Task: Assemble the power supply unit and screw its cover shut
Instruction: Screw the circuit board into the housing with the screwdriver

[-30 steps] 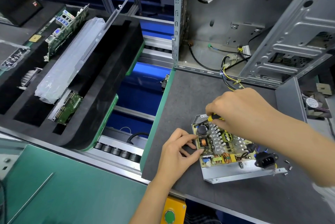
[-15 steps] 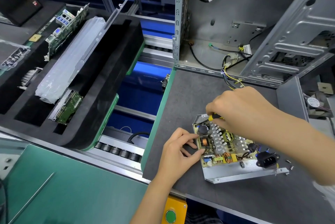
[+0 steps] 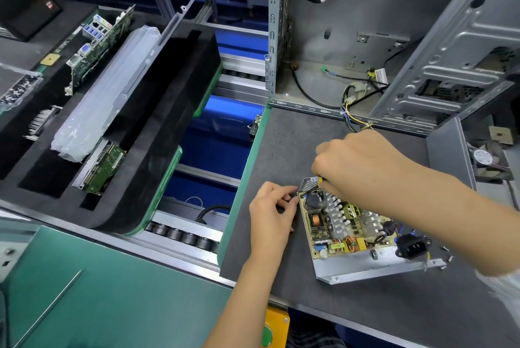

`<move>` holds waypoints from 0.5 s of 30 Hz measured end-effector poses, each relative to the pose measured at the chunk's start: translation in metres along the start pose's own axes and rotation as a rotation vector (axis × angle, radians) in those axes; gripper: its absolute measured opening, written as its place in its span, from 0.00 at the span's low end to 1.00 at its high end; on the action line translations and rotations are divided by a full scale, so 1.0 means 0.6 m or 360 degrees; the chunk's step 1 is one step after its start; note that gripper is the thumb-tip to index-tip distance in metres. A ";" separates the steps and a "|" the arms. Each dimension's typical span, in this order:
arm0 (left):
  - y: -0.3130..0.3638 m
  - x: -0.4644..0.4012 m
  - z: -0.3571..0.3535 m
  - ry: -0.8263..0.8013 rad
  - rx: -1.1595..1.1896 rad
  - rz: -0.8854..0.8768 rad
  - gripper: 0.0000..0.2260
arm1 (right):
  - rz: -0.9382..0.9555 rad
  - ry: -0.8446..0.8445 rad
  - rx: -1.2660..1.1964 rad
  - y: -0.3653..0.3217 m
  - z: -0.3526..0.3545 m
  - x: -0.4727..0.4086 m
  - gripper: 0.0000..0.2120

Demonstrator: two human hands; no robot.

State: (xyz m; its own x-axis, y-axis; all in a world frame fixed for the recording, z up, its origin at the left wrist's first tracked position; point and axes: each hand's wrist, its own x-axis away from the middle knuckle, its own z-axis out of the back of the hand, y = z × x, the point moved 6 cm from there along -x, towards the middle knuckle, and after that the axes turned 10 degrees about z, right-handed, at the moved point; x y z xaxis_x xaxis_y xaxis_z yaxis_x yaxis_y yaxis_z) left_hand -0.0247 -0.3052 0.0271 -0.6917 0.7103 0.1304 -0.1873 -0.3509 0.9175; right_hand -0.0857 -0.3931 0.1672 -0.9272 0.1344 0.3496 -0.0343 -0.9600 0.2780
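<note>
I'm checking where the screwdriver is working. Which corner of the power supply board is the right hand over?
The far-left corner of the power supply board, beside the black capacitor. The right hand covers only that corner; the socket end sits uncovered.

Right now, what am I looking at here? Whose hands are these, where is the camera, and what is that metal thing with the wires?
No robot here: a person's two hands, filmed by a camera on their head looking down. On the dark grey work mat lies an open metal power supply tray holding a green circuit board. The right hand grips a yellow-handled screwdriver at the board's far corner. The left hand rests at the tray's left edge, fingers curled. Behind stands an open grey computer case.
</note>
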 end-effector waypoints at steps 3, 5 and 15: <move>0.005 -0.001 0.004 0.0072 -0.0069 -0.0065 0.07 | 0.0000 -0.0029 0.0002 -0.005 -0.002 0.000 0.22; 0.001 0.000 0.011 0.0149 -0.0032 -0.0008 0.06 | -0.0008 -0.0048 -0.0012 -0.005 -0.002 0.000 0.23; 0.007 0.002 0.004 0.0078 -0.0095 -0.0040 0.07 | 0.0005 -0.0072 -0.0116 -0.022 0.029 -0.018 0.19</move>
State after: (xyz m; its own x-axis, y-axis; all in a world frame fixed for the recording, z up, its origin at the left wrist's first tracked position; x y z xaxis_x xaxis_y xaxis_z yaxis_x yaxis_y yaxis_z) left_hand -0.0243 -0.3043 0.0320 -0.7194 0.6890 0.0880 -0.2450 -0.3702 0.8960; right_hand -0.0687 -0.3778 0.1751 -0.9097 0.1410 0.3907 -0.0603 -0.9755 0.2116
